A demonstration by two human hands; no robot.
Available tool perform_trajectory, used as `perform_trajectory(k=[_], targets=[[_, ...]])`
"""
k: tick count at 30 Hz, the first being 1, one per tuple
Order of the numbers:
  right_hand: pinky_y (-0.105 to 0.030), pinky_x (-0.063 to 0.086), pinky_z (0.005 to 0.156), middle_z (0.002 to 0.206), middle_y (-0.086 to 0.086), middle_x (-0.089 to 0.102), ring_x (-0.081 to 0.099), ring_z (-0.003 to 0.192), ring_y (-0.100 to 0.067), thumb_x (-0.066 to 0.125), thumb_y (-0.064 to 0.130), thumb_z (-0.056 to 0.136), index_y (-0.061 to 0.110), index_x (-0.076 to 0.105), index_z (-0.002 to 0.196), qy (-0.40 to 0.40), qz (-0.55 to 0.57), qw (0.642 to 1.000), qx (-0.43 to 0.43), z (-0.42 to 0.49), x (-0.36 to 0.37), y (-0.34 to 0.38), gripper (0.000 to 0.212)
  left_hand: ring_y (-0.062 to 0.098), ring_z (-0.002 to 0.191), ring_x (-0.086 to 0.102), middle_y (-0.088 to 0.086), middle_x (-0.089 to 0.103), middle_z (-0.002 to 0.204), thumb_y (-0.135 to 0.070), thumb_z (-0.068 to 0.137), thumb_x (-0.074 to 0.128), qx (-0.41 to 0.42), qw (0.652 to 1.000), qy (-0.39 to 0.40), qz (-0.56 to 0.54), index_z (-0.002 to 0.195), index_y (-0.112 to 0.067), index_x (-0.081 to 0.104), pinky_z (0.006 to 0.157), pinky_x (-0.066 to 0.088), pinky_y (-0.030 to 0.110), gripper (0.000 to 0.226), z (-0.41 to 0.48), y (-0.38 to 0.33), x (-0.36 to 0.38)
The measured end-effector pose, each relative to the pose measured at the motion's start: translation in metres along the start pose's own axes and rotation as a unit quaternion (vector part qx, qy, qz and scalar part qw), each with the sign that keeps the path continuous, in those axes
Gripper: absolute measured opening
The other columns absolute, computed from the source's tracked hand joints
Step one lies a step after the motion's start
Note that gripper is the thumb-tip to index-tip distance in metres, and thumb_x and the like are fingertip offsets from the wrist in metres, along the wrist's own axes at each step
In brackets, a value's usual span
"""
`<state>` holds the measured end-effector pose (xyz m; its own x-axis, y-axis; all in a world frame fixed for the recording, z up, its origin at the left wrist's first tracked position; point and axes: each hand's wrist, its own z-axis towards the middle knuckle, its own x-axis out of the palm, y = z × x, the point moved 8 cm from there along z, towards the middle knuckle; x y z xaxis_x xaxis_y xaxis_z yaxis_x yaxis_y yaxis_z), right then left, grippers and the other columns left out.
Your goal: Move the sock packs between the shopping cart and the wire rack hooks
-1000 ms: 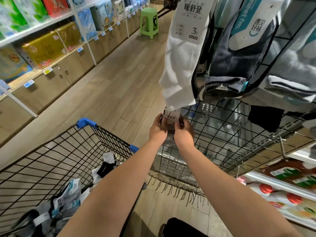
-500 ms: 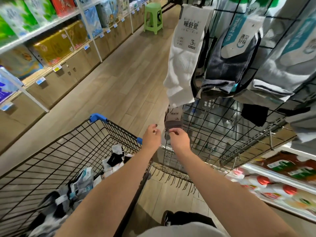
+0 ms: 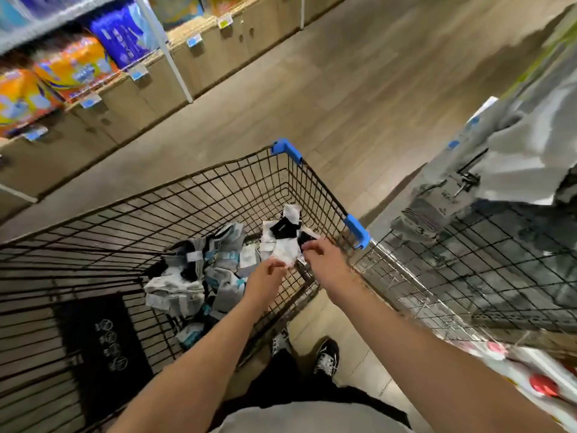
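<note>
Head view: both hands reach over the near right rim of a black wire shopping cart point(image 3: 218, 195) with blue plastic corner guards. The left hand point(image 3: 265, 275) and right hand point(image 3: 323, 257) are close together, each with fingers curled and pinching one end of a white sock pack point(image 3: 285, 253) between them. The pack is pale, soft and blurred; any print on it is too smeared to read. Its long axis runs roughly from the left hand's fingertips up and to the right towards the right hand, and it sits above the cart's right side, near the far right corner guard point(image 3: 356, 231).

Just beyond the hands, inside the cart against its right wall, lie black-and-white sock packs point(image 3: 284, 228). A heap of grey, white and black sock packs point(image 3: 199, 264) covers the cart floor to the left of the hands.

To the right stands a wire display rack point(image 3: 468, 260) with grey and white socks point(image 3: 515, 151) hanging above it. Across the wooden floor point(image 3: 359, 89), shelves point(image 3: 93, 98) hold bright orange and blue packages point(image 3: 71, 64).
</note>
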<state>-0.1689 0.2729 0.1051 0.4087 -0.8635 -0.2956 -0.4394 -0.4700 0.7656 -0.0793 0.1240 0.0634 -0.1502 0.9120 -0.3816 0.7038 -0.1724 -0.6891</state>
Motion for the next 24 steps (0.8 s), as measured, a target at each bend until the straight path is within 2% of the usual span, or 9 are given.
perform_trajectory(k=[6, 7, 9, 10, 12, 14, 18, 22, 24], targets=[[-0.034, 0.055, 0.083, 0.108, 0.0, 0.07, 0.066, 0.096, -0.017, 0.056, 0.014, 0.095, 0.019, 0.071, 0.11, 0.046, -0.025, 0.997, 0.057, 0.064, 0.089, -0.015, 0.021, 0.015, 0.095, 0.07, -0.01, 0.074, 0.098, -0.027, 0.099, 0.054, -0.099, 0.993, -0.016, -0.069, 0.099, -0.033, 0.069, 0.094, 0.055, 0.046, 0.016, 0.062, 0.085, -0.036], [-0.034, 0.055, 0.081, 0.107, -0.001, 0.07, 0.066, 0.093, -0.017, 0.057, 0.013, 0.095, 0.018, 0.071, 0.11, 0.039, -0.021, 0.997, 0.068, 0.076, 0.097, -0.019, 0.021, 0.016, 0.096, 0.07, -0.009, 0.074, 0.098, -0.026, 0.1, 0.054, -0.106, 0.991, -0.016, -0.079, 0.099, -0.031, 0.07, 0.094, 0.055, 0.046, 0.017, 0.072, 0.09, -0.037], [-0.027, 0.053, 0.066, 0.103, -0.002, 0.07, 0.063, 0.084, -0.016, 0.057, 0.011, 0.095, 0.018, 0.071, 0.106, 0.017, -0.01, 0.995, 0.093, 0.102, 0.106, -0.028, 0.02, 0.016, 0.098, 0.068, -0.005, 0.072, 0.102, -0.023, 0.102, 0.051, -0.115, 0.989, -0.011, -0.092, 0.108, -0.022, 0.07, 0.093, 0.055, 0.04, 0.019, 0.093, 0.092, -0.036], [-0.026, 0.052, 0.065, 0.101, -0.003, 0.07, 0.063, 0.084, -0.017, 0.057, 0.01, 0.095, 0.019, 0.071, 0.103, 0.003, 0.0, 0.994, 0.107, 0.115, 0.108, -0.033, 0.019, 0.015, 0.099, 0.066, -0.004, 0.07, 0.104, -0.023, 0.103, 0.05, -0.119, 0.989, -0.003, -0.093, 0.112, -0.02, 0.068, 0.091, 0.055, 0.038, 0.021, 0.104, 0.092, -0.034], [-0.031, 0.054, 0.074, 0.103, -0.004, 0.07, 0.064, 0.091, -0.021, 0.057, 0.01, 0.094, 0.02, 0.07, 0.103, -0.029, 0.019, 0.991, 0.127, 0.143, 0.11, -0.041, 0.019, 0.017, 0.103, 0.063, -0.005, 0.067, 0.107, -0.026, 0.102, 0.049, -0.11, 0.99, 0.01, -0.083, 0.112, -0.025, 0.068, 0.095, 0.053, 0.041, 0.021, 0.128, 0.085, -0.028], [-0.03, 0.052, 0.076, 0.106, -0.004, 0.068, 0.063, 0.088, -0.018, 0.056, 0.01, 0.096, 0.015, 0.07, 0.112, -0.053, 0.028, 0.988, 0.14, 0.169, 0.111, -0.047, 0.021, 0.02, 0.107, 0.063, -0.002, 0.068, 0.113, -0.028, 0.1, 0.05, -0.085, 0.994, 0.016, -0.073, 0.107, -0.03, 0.068, 0.1, 0.05, 0.046, 0.019, 0.154, 0.075, -0.021], [-0.038, 0.053, 0.096, 0.119, -0.005, 0.066, 0.063, 0.107, -0.025, 0.052, 0.016, 0.1, 0.015, 0.063, 0.127, -0.078, 0.016, 0.985, 0.154, 0.224, 0.114, -0.06, 0.029, 0.022, 0.11, 0.061, 0.003, 0.066, 0.119, -0.029, 0.1, 0.046, -0.058, 0.996, 0.042, -0.051, 0.119, -0.024, 0.066, 0.1, 0.049, 0.045, 0.028, 0.209, 0.062, -0.004], [-0.033, 0.05, 0.083, 0.121, -0.007, 0.061, 0.06, 0.103, -0.023, 0.05, 0.024, 0.101, 0.018, 0.052, 0.139, -0.086, 0.038, 0.977, 0.192, 0.273, 0.122, -0.081, 0.038, 0.032, 0.107, 0.065, 0.01, 0.069, 0.117, -0.027, 0.1, 0.044, -0.041, 0.997, 0.052, -0.044, 0.127, -0.024, 0.062, 0.094, 0.054, 0.048, 0.032, 0.258, 0.058, 0.008], [-0.039, 0.053, 0.088, 0.129, -0.012, 0.06, 0.059, 0.109, -0.028, 0.053, 0.033, 0.1, 0.019, 0.044, 0.145, -0.061, 0.024, 0.972, 0.224, 0.289, 0.131, -0.095, 0.049, 0.03, 0.11, 0.063, 0.007, 0.066, 0.121, -0.022, 0.104, 0.043, -0.036, 0.997, 0.059, -0.035, 0.136, -0.019, 0.057, 0.094, 0.052, 0.042, 0.035, 0.277, 0.059, 0.016]])
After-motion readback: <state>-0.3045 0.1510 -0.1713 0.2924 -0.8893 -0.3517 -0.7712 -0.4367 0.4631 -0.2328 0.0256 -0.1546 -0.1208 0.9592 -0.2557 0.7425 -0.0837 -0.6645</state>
